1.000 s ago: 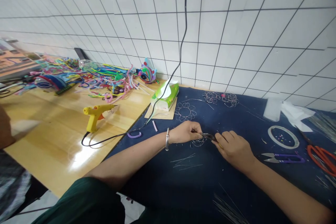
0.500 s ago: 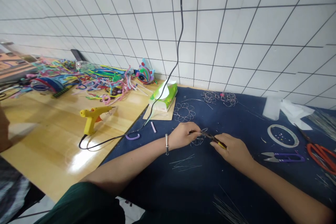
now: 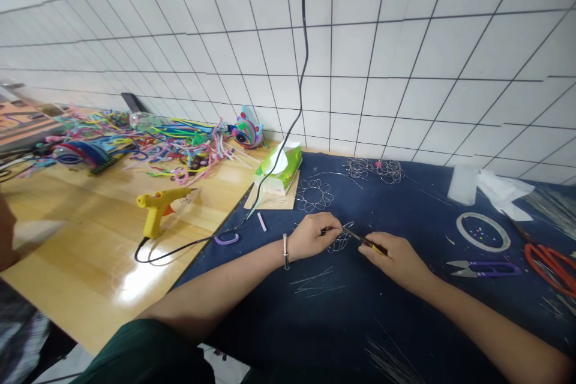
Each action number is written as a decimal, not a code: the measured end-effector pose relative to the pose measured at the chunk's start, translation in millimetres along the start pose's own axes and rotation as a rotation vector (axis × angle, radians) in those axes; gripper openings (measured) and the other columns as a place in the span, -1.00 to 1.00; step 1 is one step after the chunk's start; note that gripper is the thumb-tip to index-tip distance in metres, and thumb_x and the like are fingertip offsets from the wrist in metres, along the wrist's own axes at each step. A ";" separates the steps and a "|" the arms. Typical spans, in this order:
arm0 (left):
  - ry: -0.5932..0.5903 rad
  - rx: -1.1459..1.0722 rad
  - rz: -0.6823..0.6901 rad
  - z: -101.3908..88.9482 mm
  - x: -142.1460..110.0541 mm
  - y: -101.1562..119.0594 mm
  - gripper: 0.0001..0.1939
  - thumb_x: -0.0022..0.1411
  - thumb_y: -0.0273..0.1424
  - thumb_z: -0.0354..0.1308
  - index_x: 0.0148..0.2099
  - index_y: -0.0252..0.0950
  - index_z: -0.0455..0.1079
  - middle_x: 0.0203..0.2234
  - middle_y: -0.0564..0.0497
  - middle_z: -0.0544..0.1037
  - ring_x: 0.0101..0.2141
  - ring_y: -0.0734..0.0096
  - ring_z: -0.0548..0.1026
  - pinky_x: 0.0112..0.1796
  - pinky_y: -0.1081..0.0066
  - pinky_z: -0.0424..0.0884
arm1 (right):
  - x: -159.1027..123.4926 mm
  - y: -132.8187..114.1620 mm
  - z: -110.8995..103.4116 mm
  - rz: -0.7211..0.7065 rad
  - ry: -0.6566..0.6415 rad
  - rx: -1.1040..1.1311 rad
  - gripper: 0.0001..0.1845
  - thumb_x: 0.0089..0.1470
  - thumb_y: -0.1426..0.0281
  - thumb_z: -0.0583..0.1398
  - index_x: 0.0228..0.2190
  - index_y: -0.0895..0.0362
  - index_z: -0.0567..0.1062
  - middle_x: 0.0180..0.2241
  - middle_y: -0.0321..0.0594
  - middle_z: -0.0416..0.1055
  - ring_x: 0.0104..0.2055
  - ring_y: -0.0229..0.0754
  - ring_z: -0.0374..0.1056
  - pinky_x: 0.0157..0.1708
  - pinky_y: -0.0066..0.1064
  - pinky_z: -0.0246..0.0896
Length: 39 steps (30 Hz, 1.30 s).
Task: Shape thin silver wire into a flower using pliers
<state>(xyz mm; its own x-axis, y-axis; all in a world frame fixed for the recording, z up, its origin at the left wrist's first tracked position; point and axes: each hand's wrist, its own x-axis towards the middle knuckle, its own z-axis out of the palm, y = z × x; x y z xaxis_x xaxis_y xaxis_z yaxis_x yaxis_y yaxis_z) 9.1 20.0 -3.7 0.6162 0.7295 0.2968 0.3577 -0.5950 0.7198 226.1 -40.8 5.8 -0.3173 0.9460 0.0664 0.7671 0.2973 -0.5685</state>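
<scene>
My left hand [image 3: 316, 235], with a silver bangle at the wrist, pinches a looped wire piece [image 3: 339, 243] over the dark blue cloth [image 3: 270, 306]. My right hand [image 3: 395, 257] is closed around pliers [image 3: 374, 246] with yellow and black handles. Their jaws point left and meet the wire close to my left fingertips; the exact contact is too small to make out. Behind my left hand lies a flower-shaped wire ring [image 3: 314, 195]. Some loose cut wires [image 3: 317, 283] rest in front of it.
A yellow glue gun [image 3: 155, 211] with a black cord and a pile of pipe cleaners [image 3: 198, 150] occupy the wooden table at left. Tissues [image 3: 288, 171] stand behind my left hand. At right are purple snips [image 3: 486, 268], orange-handled scissors [image 3: 546, 267] and a white ring [image 3: 504, 241].
The camera view has shifted slightly. The pliers look turned a little in my right hand, their jaws still at the wire piece, which my left hand keeps pinched.
</scene>
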 end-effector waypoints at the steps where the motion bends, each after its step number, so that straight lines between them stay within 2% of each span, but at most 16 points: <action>1: -0.010 -0.058 -0.035 0.2 0.4 -0.4 -0.85 0.18 -0.41 0.01 -0.35 -0.34 0.38 -0.52 0.03 0.41 -0.46 0.53 0.36 -0.37 0.51 0.29 | 0.1 0.7 0.5 -0.002 0.002 -0.005 -0.72 0.08 0.19 0.02 -0.47 0.07 0.41 -0.50 -0.33 0.35 -0.46 -0.28 0.27 -0.47 -0.45 0.09; 5: -0.081 -0.316 -0.206 1.2 0.7 -3.4 -0.81 0.16 -0.35 0.03 -0.34 -0.39 0.35 -0.59 0.07 0.35 -0.59 0.61 0.30 -0.53 0.58 0.23 | 0.3 3.1 2.5 -0.024 0.027 -0.041 -0.75 0.08 0.21 0.03 -0.44 0.07 0.40 -0.49 -0.32 0.35 -0.45 -0.28 0.28 -0.45 -0.44 0.10; 9: -0.094 -0.454 -0.274 1.1 0.4 -4.5 -0.80 0.14 -0.33 0.07 -0.34 -0.40 0.34 -0.63 0.10 0.31 -0.61 0.64 0.25 -0.55 0.59 0.18 | 0.1 4.8 3.5 -0.059 0.054 -0.078 -0.77 0.08 0.23 0.03 -0.42 0.06 0.40 -0.47 -0.32 0.36 -0.44 -0.29 0.29 -0.45 -0.45 0.13; 13: -0.094 -0.513 -0.288 -1.0 1.4 -2.2 -0.79 0.10 -0.31 0.10 -0.37 -0.41 0.36 -0.65 0.13 0.25 -0.62 0.66 0.16 -0.57 0.59 0.09 | -0.4 7.6 5.1 -0.080 0.071 -0.106 -0.77 0.09 0.22 0.03 -0.38 0.06 0.41 -0.45 -0.30 0.36 -0.42 -0.27 0.30 -0.43 -0.43 0.17; 18: -0.112 -0.568 -0.284 -4.7 3.0 1.0 -0.81 0.07 -0.34 0.14 -0.40 -0.41 0.38 -0.61 0.11 0.28 -0.58 0.65 0.17 -0.53 0.58 0.11 | -0.8 9.5 5.5 -0.084 0.067 -0.130 -0.77 0.08 0.21 0.04 -0.35 0.05 0.41 -0.42 -0.28 0.36 -0.38 -0.25 0.30 -0.39 -0.41 0.18; 24: -0.173 -0.693 -0.335 -5.2 2.7 -0.1 -0.80 0.05 -0.34 0.15 -0.40 -0.43 0.37 -0.65 0.13 0.25 -0.62 0.68 0.13 -0.57 0.58 0.05 | 0.4 7.7 1.3 -0.117 0.043 -0.104 -0.76 0.09 0.20 0.03 -0.34 0.06 0.40 -0.42 -0.28 0.35 -0.36 -0.26 0.30 -0.37 -0.42 0.19; 28: -0.174 -0.749 -0.339 -3.8 2.2 -1.7 -0.80 0.04 -0.34 0.16 -0.41 -0.43 0.36 -0.67 0.14 0.24 -0.64 0.69 0.11 -0.59 0.58 0.03 | 0.7 9.0 0.3 -0.161 0.042 -0.100 -0.76 0.09 0.22 0.03 -0.31 0.08 0.39 -0.41 -0.25 0.34 -0.32 -0.24 0.29 -0.33 -0.41 0.20; 39: -0.204 -0.728 -0.346 -5.4 1.3 -4.0 -0.81 0.03 -0.36 0.16 -0.39 -0.43 0.37 -0.64 0.12 0.27 -0.63 0.68 0.12 -0.58 0.59 0.04 | -0.8 15.4 4.5 -0.280 0.110 -0.290 -0.72 0.08 0.24 0.05 -0.23 0.15 0.36 -0.30 -0.12 0.32 -0.22 -0.15 0.24 -0.23 -0.31 0.19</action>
<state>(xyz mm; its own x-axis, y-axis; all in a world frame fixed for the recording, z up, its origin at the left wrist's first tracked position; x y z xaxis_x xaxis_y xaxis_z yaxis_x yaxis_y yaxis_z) 4.7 25.2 -2.8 0.6952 0.7138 -0.0848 0.0500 0.0697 0.9963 235.6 -37.6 -6.7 -0.4865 0.8270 0.2818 0.7898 0.5542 -0.2627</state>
